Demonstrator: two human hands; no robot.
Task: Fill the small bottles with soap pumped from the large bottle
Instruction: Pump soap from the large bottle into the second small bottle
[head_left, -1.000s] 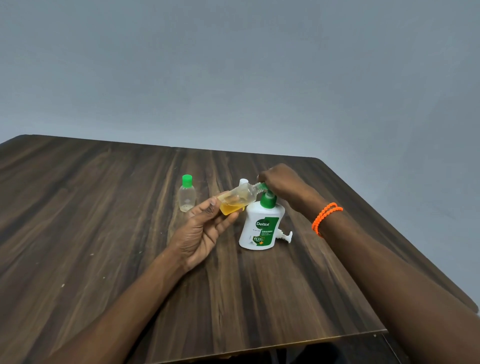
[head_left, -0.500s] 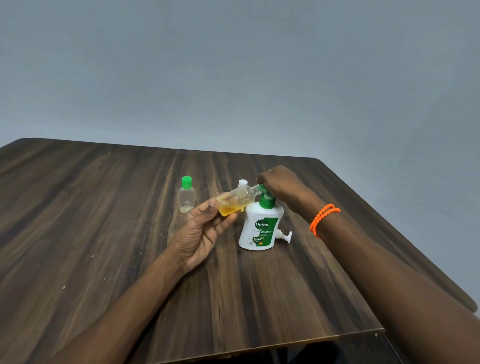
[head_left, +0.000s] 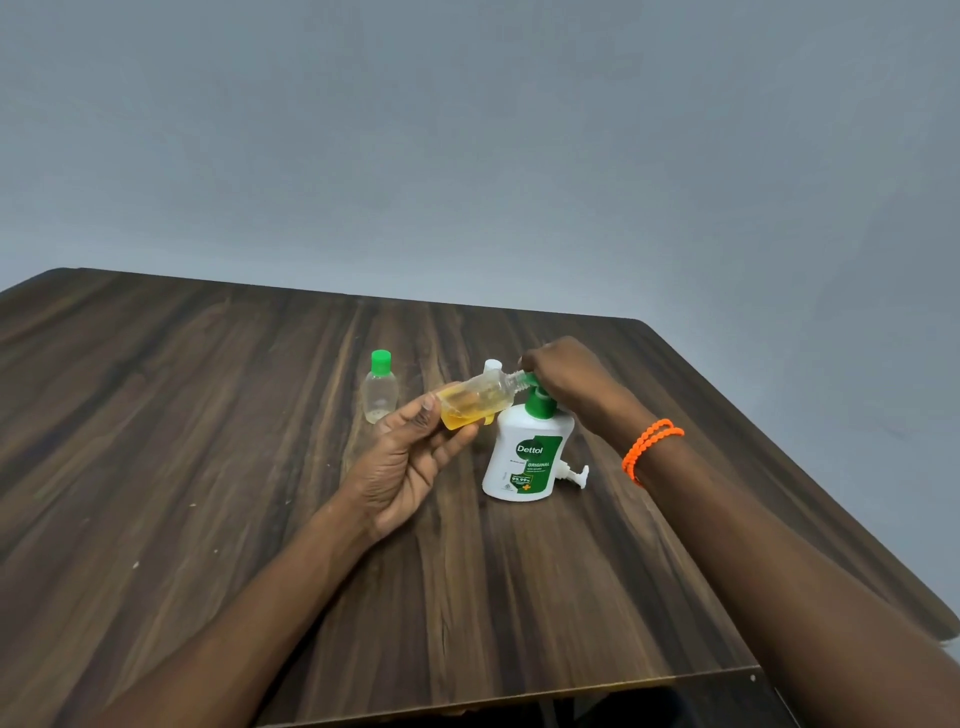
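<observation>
Your left hand (head_left: 410, 462) holds a tilted small bottle (head_left: 475, 402) — part full — at the Dettol bottle (head_left: 527, 457) spout; your right hand (head_left: 563, 376) presses the pump. Left of it, the green-capped bottle (head_left: 381, 389) waits — nearly empty.

Slightly more amber soap (head_left: 460, 415) in the tilted small bottle (head_left: 480, 397)

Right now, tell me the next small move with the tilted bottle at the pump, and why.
Probably press the pump head again. The left hand holds the small bottle tilted, its open neck at the green nozzle of the large bottle, and the right hand rests on the pump. The amber soap fills only the lower part, so there looks to be room for more.
</observation>
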